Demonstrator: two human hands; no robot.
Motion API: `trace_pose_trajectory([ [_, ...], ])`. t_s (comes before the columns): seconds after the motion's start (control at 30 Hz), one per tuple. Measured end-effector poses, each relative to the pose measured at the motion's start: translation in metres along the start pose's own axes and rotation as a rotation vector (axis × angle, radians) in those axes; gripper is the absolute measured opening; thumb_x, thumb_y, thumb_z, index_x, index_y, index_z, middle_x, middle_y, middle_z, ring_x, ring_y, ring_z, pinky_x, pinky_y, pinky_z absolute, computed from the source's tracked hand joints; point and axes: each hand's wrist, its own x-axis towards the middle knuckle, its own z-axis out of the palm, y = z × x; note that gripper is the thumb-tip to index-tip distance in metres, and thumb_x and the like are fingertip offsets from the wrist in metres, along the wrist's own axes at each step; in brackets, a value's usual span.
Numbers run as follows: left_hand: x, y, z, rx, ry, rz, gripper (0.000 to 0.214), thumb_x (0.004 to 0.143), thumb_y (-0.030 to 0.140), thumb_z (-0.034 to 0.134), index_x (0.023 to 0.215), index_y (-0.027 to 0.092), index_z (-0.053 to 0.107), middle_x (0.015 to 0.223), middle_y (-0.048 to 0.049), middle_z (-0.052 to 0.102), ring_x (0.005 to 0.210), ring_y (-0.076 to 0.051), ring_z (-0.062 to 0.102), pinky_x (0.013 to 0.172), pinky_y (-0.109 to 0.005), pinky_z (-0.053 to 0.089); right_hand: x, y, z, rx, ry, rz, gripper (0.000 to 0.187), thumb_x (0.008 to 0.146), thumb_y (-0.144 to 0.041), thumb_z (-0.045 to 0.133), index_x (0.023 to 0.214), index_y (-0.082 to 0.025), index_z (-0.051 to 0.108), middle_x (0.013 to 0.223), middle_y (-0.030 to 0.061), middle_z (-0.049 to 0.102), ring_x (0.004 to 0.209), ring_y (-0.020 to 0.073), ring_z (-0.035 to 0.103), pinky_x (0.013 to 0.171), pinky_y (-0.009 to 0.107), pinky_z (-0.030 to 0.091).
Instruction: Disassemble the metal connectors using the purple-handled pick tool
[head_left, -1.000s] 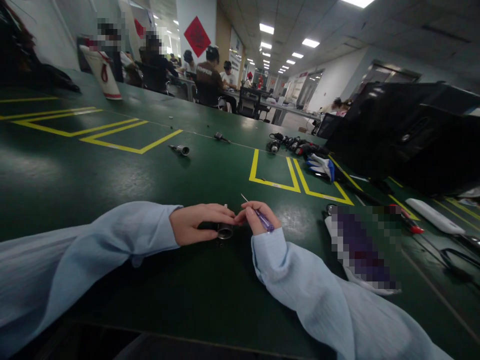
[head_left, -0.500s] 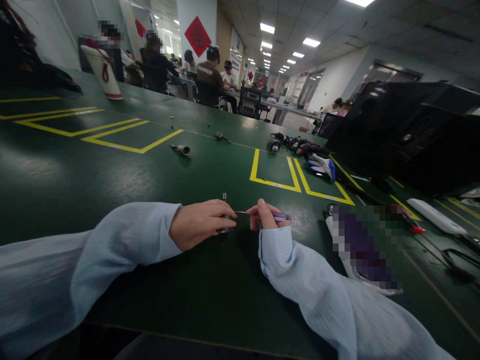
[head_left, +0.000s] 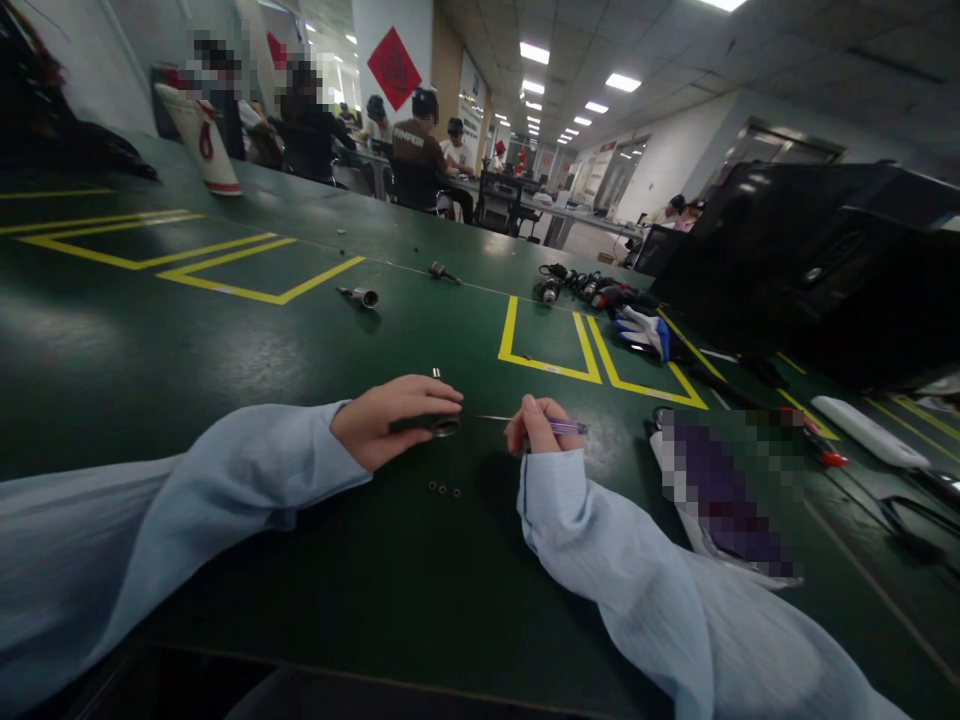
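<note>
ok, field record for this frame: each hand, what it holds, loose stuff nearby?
left hand: closed on small dark cylindrical part
right hand: pinches purple-handled screwdriver, shaft pointing left at the part; contact unclear
loose: three tiny rings on the green table, just nearer the camera than the hands
farther: metal fitting, gloves, black cases at right

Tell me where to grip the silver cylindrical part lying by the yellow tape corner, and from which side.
Take the silver part by its thick barrel end, coming from above with fingers across its width. It lies on its side on the green table, thin stem pointing left, so the barrel likely gives the surer hold; the stem looks too slim.
</note>
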Motion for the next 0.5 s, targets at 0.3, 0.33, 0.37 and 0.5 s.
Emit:
trace_pose_trajectory([
  [0.3, 0.007, -0.017, -0.002, -0.426, 0.15, -0.576, 0.046, 0.065, 0.028, 0.065, 0.108, 0.014, 0.057, 0.106, -0.0081, 0.063, 0.091, -0.019, 0.061, 0.087, -0.039, 0.048, -0.005, 0.006, -0.002, 0.056, -0.198, 0.085, 0.048, 0.069, -0.051, 0.057, 0.037, -0.02, 0.039, 0.029, -0.0086, 0.029, 0.029, 0.005, 0.029, 0.037, 0.024, 0.027],
  [0.33, 0.008, -0.017, -0.002, -0.453, 0.155, -0.582, 0.046, 0.063, 0.027, 0.066, 0.106, 0.014, 0.057, 0.105, -0.008, 0.063, 0.094, -0.019, 0.06, 0.089, -0.039, 0.047, -0.006, 0.007, -0.001, 0.041, -0.209, 0.085, 0.048, 0.069, -0.051, 0.057, 0.037, -0.02, 0.039, 0.029, -0.0087, 0.029, 0.029, 0.005, 0.029, 0.038, 0.024, 0.028],
  [0.37, 0.009, -0.017, -0.002, -0.477, 0.159, -0.584, 0.045, 0.062, 0.026, 0.067, 0.105, 0.013, 0.058, 0.105, -0.008, 0.064, 0.095, -0.019, 0.06, 0.09, -0.039, 0.046, -0.007, 0.008, -0.001, 0.024, -0.217, 0.086, 0.048, 0.07, -0.051, 0.056, 0.037, -0.02, 0.039, 0.029, -0.0085, 0.029, 0.029, 0.005, 0.029, 0.038, 0.024, 0.028],
  [0.5, 0.009, -0.014, -0.001, -0.572, 0.164, -0.595, 0.044, 0.062, 0.022, 0.068, 0.104, 0.014, 0.057, 0.111, -0.0089, 0.061, 0.098, -0.019, 0.059, 0.093, -0.039, 0.044, -0.009, 0.009, -0.001, -0.06, -0.239, 0.08, 0.049, 0.071, -0.052, 0.053, 0.038, -0.019, 0.04, 0.031, -0.0072, 0.033, 0.03, 0.0049, 0.03, 0.038, 0.023, 0.028],
])
